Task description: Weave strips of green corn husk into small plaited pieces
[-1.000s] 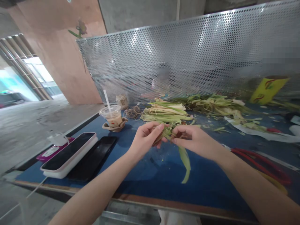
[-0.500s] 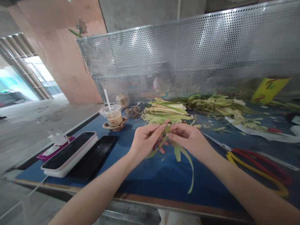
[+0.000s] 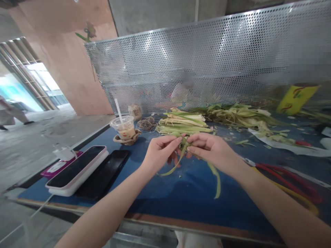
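Between my fingertips, over the blue tabletop, is a small bunch of green leaf strips [image 3: 183,144]. My left hand [image 3: 163,151] pinches it from the left, thumb and forefinger together. From the right, my right hand [image 3: 209,147] grips the same strips with thumb and bent fingers. One strip end curls down to the left, and a longer one hangs below my right hand. The exact shape of the held part is hidden by my fingers. Just behind my hands lies a pile of pale green stalks and leaves [image 3: 183,122].
Scissors with red and yellow handles [image 3: 287,179] lie by my right forearm. An iced drink cup [image 3: 124,127], a twine coil [image 3: 146,123] and two phones, one a black phone [image 3: 103,175], are on the left. More leaves [image 3: 238,115] lie before the perforated metal screen [image 3: 165,69].
The hanging strips have shifted: one now curls farther left, another hangs farther right. My right hand has moved slightly right. A walking person has appeared at the far left.
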Tool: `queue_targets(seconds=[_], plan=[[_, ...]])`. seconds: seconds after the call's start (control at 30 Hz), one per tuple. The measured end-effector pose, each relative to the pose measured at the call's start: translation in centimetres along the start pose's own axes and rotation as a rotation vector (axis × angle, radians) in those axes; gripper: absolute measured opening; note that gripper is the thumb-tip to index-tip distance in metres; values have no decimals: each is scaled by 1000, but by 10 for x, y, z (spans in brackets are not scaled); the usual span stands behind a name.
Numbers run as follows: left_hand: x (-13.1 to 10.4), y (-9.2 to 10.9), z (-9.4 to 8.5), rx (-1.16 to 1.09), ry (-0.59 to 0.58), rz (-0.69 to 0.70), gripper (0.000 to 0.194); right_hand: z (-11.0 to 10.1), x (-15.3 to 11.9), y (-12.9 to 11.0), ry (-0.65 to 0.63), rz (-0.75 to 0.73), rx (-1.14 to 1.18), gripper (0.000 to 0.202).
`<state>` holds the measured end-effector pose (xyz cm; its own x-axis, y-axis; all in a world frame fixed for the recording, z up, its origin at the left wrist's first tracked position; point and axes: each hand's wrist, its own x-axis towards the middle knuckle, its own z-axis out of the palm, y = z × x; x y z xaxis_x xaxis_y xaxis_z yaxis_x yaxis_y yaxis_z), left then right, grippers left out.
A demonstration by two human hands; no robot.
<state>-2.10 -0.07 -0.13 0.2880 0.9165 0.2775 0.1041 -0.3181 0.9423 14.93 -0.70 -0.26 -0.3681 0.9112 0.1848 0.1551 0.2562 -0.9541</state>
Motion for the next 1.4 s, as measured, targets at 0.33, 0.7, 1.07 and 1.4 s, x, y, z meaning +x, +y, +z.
queue_targets(seconds=[0.33, 0.7, 1.07, 1.4], plan=[[-1, 1, 2, 140, 98, 132, 26, 2, 2, 3, 29, -30, 53, 15], [2, -4, -4, -13, -202, -24, 17, -4, -4, -7, -10, 2, -61, 31], [1, -2, -6, -13, -257, -38, 27, -16, -7, -10, -31, -45, -210, 34], [0, -5, 3, 25, -75, -6, 21, -7, -7, -7, 61, -69, -219, 38]])
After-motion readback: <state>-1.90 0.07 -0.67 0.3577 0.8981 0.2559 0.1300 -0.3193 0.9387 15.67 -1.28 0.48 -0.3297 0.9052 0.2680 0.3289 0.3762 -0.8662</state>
